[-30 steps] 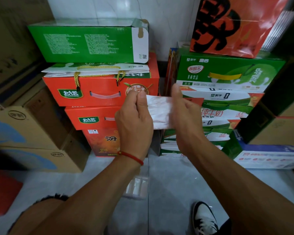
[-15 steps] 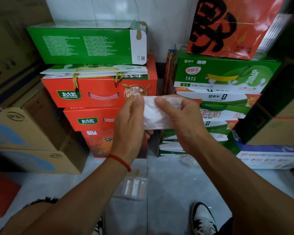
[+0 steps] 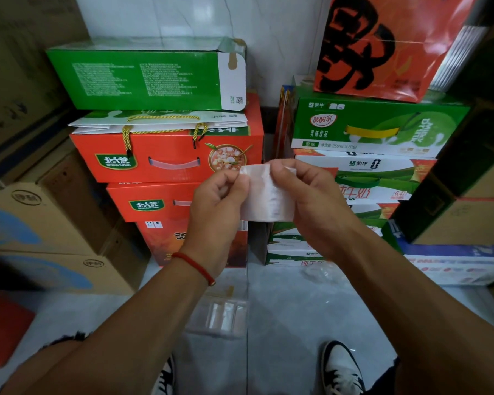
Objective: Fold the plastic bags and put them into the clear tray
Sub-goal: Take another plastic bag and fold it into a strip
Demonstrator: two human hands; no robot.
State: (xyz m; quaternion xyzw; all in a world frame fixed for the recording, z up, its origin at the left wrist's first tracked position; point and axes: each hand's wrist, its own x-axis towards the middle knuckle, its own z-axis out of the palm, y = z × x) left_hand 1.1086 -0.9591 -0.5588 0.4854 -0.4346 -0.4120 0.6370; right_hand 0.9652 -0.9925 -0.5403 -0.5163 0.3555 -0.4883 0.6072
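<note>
Both hands pinch the folded bag (image 3: pixel 265 195) between them in mid-air, left hand (image 3: pixel 216 212) on its left edge, right hand (image 3: pixel 311 203) on its right; tray (image 3: pixel 220 315) on the floor below; stacked boxes (image 3: pixel 169 158) behind.

We hold the folded bag (image 3: pixel 265 195) between our left hand (image 3: pixel 217 206) and right hand (image 3: pixel 311 201), above the tray (image 3: pixel 217 316) on the floor (image 3: pixel 297 309), stacked boxes (image 3: pixel 166 155) behind.

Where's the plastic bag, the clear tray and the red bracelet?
plastic bag (image 3: pixel 265 195), head view, middle of its folded face.
clear tray (image 3: pixel 220 315), head view, its floor.
red bracelet (image 3: pixel 194 265), head view, cord across left wrist.
</note>
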